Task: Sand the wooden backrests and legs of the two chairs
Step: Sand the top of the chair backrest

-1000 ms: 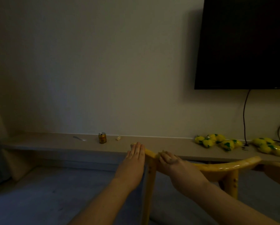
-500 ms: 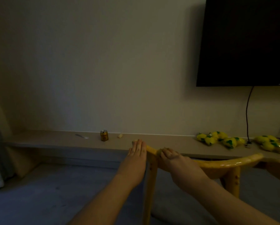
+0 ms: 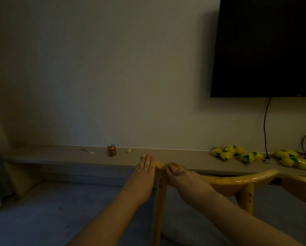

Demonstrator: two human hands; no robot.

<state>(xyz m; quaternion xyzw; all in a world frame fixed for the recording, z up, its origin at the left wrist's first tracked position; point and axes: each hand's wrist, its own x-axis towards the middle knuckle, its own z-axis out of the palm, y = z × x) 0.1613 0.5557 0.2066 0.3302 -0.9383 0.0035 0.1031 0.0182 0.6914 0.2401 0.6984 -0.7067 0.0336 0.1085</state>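
A yellow wooden chair shows its curved backrest rail (image 3: 241, 179) running from centre to right, with one leg (image 3: 160, 206) dropping below its left end and another post (image 3: 245, 198) further right. My left hand (image 3: 145, 173) lies flat with straight fingers against the rail's left end. My right hand (image 3: 182, 178) sits just to its right, fingers curled over the top of the rail; whether it holds sandpaper is hidden in the dim light. Part of a second wooden piece (image 3: 301, 188) shows at the far right.
A long low shelf (image 3: 59, 155) runs along the wall, carrying a drink can (image 3: 111, 150), a small pale scrap (image 3: 129, 150) and yellow lemon-shaped bags (image 3: 237, 154). A dark TV (image 3: 265, 47) hangs above with cables (image 3: 265, 128). Grey floor (image 3: 51, 210) lies left.
The view has tilted up slightly, so both hands and the rail sit a little higher and to the left. Both hands stay on the rail's left end.
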